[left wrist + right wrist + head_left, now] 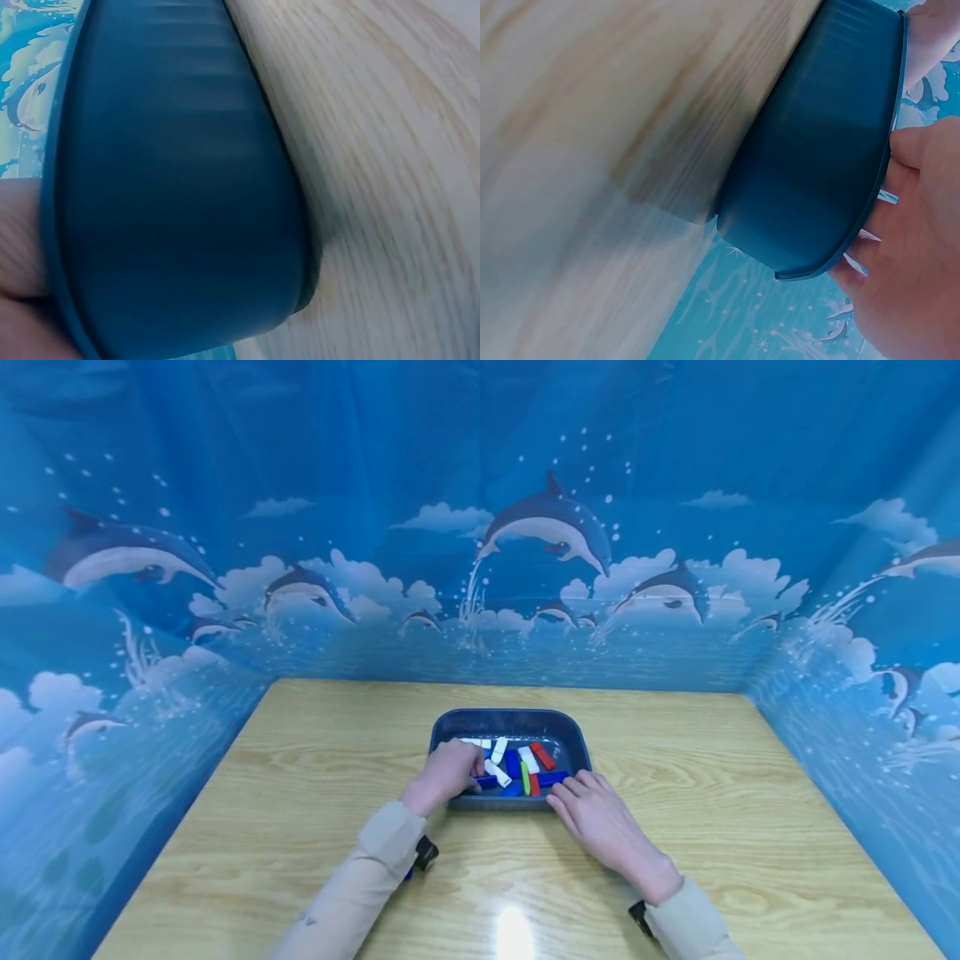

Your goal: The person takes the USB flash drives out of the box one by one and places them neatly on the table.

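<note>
A dark blue plastic box (510, 804) stands on the table and holds several small oblong blocks. My left hand (450, 770) reaches over the box's left front corner with curled fingers. One end of a blue block (487, 782) sticks out at its thumb and fingertip. Over the right front rim lies my right hand (600, 827), fingertips inside the box beside another blue block (553, 778). In the right wrist view its fingers (885, 217) pass behind the rim, so any grip there is hidden. The left wrist view mostly shows the box's outer wall (180, 180).
Among the blocks are a white block (497, 772), a red block (542, 756) and a lime green block (525, 778). The wooden table (720, 793) extends around the box. A blue curtain (360, 527) printed with dolphins surrounds the table's back and sides.
</note>
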`<action>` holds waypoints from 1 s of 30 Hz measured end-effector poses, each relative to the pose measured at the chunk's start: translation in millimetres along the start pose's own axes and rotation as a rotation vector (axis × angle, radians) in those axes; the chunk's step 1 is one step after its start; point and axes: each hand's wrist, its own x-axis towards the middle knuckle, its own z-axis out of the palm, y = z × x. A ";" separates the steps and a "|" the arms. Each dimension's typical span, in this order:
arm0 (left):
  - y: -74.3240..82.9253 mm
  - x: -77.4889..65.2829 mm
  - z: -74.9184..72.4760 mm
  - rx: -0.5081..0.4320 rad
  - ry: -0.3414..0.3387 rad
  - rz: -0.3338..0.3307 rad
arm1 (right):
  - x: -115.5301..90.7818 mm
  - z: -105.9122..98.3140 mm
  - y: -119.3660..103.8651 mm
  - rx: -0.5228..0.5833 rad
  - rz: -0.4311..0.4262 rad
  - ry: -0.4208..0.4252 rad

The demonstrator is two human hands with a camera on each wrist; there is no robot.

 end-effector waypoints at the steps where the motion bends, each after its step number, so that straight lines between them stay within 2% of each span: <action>1: -0.2 -0.1 -0.2 -0.013 0.004 0.000 | -0.1 0.3 -0.1 0.002 0.002 -0.001; 5: 0.8 -2.1 -3.0 -0.066 0.022 -0.001 | -0.6 0.6 -0.3 0.006 0.014 -0.008; 11: 4.0 -6.7 -7.6 -0.177 0.037 -0.052 | -0.2 0.6 0.0 0.010 0.007 -0.006; 21: 8.2 -22.0 -17.7 -0.309 0.080 -0.074 | 0.6 0.0 -0.4 0.014 0.015 -0.007; 27: 8.5 -31.2 -21.5 -0.536 0.123 -0.102 | 1.0 0.1 -0.1 0.014 0.021 -0.015; 30: 6.3 -36.3 -22.2 -0.589 0.142 -0.100 | 0.6 -0.3 0.1 0.017 0.022 -0.019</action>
